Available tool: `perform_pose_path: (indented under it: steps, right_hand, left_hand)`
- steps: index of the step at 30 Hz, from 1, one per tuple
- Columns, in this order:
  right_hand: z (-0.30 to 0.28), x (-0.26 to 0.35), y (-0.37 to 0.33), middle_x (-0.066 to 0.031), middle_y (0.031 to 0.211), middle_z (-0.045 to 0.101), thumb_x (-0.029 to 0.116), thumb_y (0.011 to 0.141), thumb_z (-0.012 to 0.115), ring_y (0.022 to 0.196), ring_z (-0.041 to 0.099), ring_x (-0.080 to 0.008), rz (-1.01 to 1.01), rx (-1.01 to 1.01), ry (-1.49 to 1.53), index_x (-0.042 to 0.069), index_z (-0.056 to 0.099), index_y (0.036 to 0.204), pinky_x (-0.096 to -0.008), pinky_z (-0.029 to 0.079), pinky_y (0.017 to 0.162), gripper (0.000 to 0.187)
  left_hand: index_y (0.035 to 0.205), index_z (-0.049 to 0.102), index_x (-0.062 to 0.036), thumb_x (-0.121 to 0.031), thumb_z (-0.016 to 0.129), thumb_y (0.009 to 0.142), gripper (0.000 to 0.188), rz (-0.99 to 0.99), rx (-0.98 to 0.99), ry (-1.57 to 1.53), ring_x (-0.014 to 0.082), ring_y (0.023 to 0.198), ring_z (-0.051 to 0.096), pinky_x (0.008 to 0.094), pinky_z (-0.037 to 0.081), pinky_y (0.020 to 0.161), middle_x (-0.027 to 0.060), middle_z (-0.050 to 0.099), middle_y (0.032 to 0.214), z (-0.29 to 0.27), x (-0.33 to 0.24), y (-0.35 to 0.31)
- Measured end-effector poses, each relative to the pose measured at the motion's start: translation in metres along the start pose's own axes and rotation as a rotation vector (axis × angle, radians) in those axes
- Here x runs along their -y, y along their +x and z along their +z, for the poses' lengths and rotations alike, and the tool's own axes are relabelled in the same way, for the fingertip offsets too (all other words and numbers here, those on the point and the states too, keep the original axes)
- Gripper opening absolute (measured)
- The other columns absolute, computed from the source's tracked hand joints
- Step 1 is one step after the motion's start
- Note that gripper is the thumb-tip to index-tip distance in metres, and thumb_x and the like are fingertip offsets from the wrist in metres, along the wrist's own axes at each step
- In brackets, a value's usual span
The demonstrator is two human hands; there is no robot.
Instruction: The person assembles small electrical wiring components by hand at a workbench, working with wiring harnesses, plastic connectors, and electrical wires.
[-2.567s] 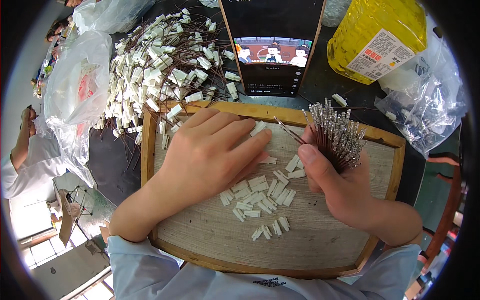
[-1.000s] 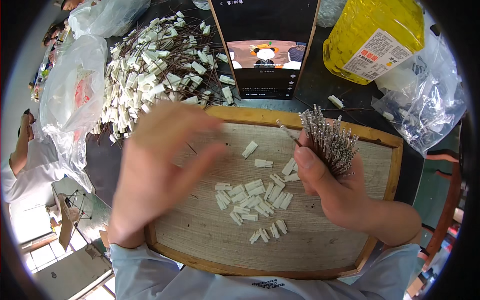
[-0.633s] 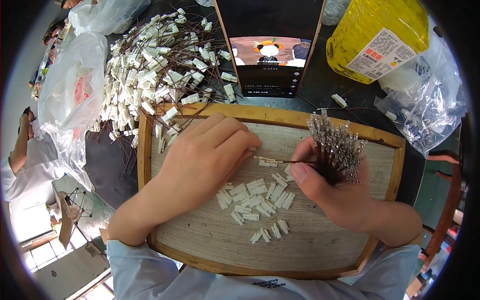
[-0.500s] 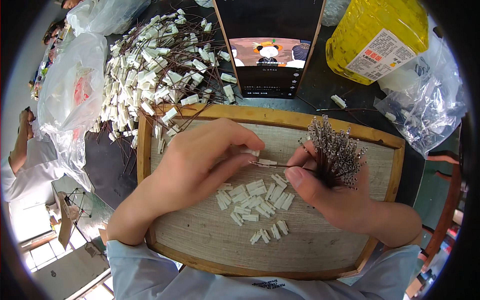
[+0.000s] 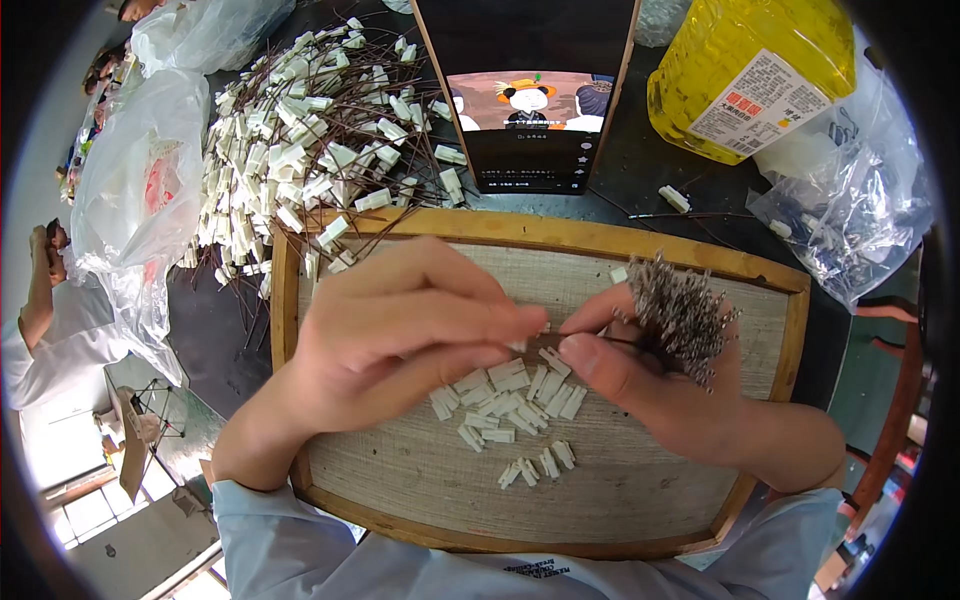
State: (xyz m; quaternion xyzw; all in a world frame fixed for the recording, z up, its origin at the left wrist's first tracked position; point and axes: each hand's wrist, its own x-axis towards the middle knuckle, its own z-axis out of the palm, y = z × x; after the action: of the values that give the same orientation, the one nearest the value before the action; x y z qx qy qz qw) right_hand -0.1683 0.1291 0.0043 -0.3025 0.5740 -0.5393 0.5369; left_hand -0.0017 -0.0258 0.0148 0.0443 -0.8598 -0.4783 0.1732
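My right hand [image 5: 665, 395] is closed around a bundle of thin dark wires [image 5: 690, 315], whose many metal terminal ends fan out, blurred. Its thumb and forefinger pinch one wire pointing toward my left hand. My left hand [image 5: 405, 335] is closed, thumb against fingers, on a small white plastic connector [image 5: 518, 346] that peeks out at the fingertips. The two hands nearly meet over the tray, and the wire's end is hidden there. Below them lie several loose white connector housings [image 5: 512, 400], with a smaller group [image 5: 540, 465] nearer me.
The wood-framed tray [image 5: 540, 232] sits on a dark table. Beyond it are a heap of wired white connectors [image 5: 300, 150], a propped-up screen [image 5: 530, 160] and a yellow liquid jug [image 5: 750, 80]. Clear plastic bags [image 5: 140, 200] flank the area. Another person [image 5: 60, 320] is at far left.
My left hand has shifted right, its fingertips now closing over the connector and wire end seen earlier. A white piece now shows beside the wire bundle. My right hand stays nearly in place.
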Motion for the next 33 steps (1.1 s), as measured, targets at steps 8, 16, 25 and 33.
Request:
perform_pose_path:
  steps: [8,16,25,33]
  right_hand:
    - [0.005,0.002,0.001,-0.0012,0.079,0.062,0.011,0.083,0.067,0.073,0.054,-0.0041,-0.019,0.117,0.006,0.0,0.064,0.089,-0.0199,0.043,0.061,0.013]
    - [0.004,-0.003,0.004,0.0038,0.062,0.046,0.019,0.093,0.052,0.054,0.039,-0.0029,-0.091,-0.021,0.092,0.004,0.051,0.101,-0.0205,0.031,0.048,0.017]
    - [0.0,0.007,0.0,0.0021,0.079,0.052,0.01,0.091,0.055,0.071,0.045,-0.0024,-0.008,0.045,0.077,0.002,0.053,0.096,-0.0189,0.037,0.062,0.01]
    - [0.001,0.002,0.004,0.0042,0.071,0.049,0.013,0.09,0.055,0.062,0.04,-0.0014,-0.137,0.02,0.005,0.003,0.054,0.088,-0.0192,0.03,0.054,0.01]
  left_hand:
    - [0.094,0.068,0.0009,0.005,0.068,0.071,0.024,0.006,-0.037,0.122,0.0184,0.076,0.062,0.0267,0.048,0.062,0.0114,0.064,0.086,0.002,-0.021,-0.006]
    - [0.098,0.066,-0.0022,0.003,0.068,0.069,0.029,-0.057,-0.395,1.134,0.02,0.079,0.06,0.0293,0.048,0.065,0.0097,0.063,0.097,-0.032,-0.014,-0.002]
    - [0.086,0.063,-0.0022,-0.01,0.063,0.062,0.025,0.338,0.166,0.708,0.0193,0.083,0.058,0.0275,0.047,0.063,0.0077,0.06,0.087,0.023,0.001,0.0]
    - [0.106,0.06,0.0001,0.007,0.061,0.071,0.035,0.023,-0.016,0.35,0.0233,0.078,0.059,0.0265,0.046,0.066,0.0123,0.055,0.095,0.008,0.006,0.006]
